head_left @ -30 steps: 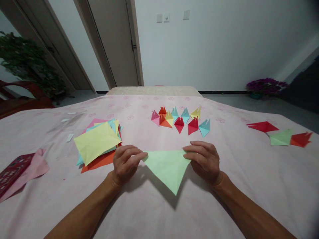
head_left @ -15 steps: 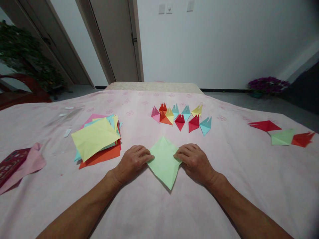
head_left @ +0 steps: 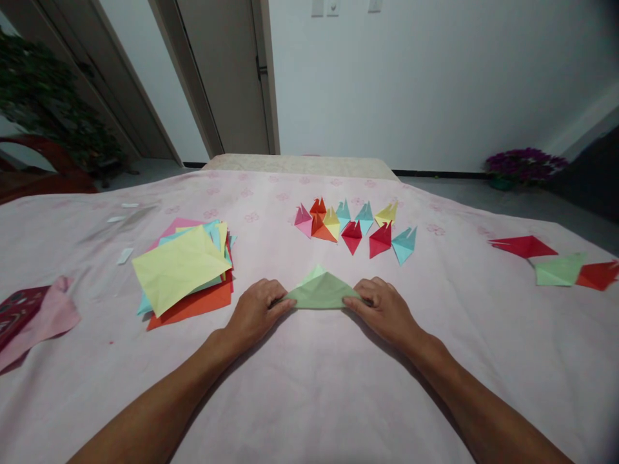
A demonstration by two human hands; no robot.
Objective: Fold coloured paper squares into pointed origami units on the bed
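Note:
A light green sheet of origami paper [head_left: 322, 291] lies in front of me, folded across into a low triangle with its straight edge toward me. My left hand [head_left: 261, 308] pinches its left corner between thumb and fingers. At the right corner, my right hand [head_left: 380, 304] grips the paper the same way. Beyond the paper stand several small folded paper birds in pink, orange, yellow, blue and red, among them a red bird [head_left: 380, 240] and a blue bird [head_left: 404, 245].
Left of my hands is a stack of coloured paper [head_left: 181, 267], yellow on top. A dark red item [head_left: 22, 312] lies at the far left beside pink paper [head_left: 46, 325]. Folded red [head_left: 523, 246], green [head_left: 560, 269] and orange [head_left: 598, 275] pieces lie at the right on the pink tablecloth [head_left: 309, 399].
The green paper was an open diamond shape; its near point has been folded up and away from me, making a triangle. Both hands still hold its side corners. The view has shifted slightly.

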